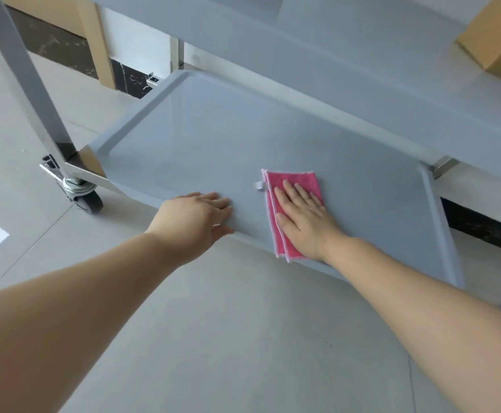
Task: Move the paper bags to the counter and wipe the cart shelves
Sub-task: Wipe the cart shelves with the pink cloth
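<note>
left arm: bare, reached from lower left of frame toward centre | left hand (197, 217): fingers straight, thumb tucked below, nothing held | right arm: bare, stretched from lower right | right hand (304, 217): at centre, palm down, fingers (292, 190) flat and spread

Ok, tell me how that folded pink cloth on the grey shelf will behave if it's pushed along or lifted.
The folded pink cloth probably slides easily: the grey plastic cart shelf looks smooth, and the right hand presses it flat. Lifted, it would likely droop and unfold, since its layers lie loose. It looks light.
</note>
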Demonstrator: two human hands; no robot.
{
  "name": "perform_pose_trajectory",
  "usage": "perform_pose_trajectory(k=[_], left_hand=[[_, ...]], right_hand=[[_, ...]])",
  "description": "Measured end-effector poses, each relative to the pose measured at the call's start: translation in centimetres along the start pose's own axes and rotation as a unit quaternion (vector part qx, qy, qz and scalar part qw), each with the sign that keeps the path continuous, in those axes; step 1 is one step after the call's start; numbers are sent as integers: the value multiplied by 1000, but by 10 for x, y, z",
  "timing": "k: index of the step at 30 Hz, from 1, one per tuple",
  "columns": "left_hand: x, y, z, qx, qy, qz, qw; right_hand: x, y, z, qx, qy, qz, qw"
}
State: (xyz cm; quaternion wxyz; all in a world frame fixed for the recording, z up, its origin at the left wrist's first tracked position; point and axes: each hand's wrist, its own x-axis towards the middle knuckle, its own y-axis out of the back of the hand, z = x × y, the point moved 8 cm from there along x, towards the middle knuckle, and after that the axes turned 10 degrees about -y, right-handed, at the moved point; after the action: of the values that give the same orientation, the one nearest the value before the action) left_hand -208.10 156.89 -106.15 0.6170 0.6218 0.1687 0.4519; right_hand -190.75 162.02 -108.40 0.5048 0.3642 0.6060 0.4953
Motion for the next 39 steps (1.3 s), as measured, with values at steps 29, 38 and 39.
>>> perform_pose_trajectory(k=[29, 38, 39], left_hand=[[40, -36, 102, -82, -7, -23, 996], [52, -40, 125, -65, 109, -12, 992], [55, -41, 130, -53, 82, -17, 995]], right_hand=[[-27, -9, 73, -17, 66, -15, 998], [-9, -3, 92, -55, 114, -14, 992], [-3, -2, 100, -56, 104, -11, 993]])
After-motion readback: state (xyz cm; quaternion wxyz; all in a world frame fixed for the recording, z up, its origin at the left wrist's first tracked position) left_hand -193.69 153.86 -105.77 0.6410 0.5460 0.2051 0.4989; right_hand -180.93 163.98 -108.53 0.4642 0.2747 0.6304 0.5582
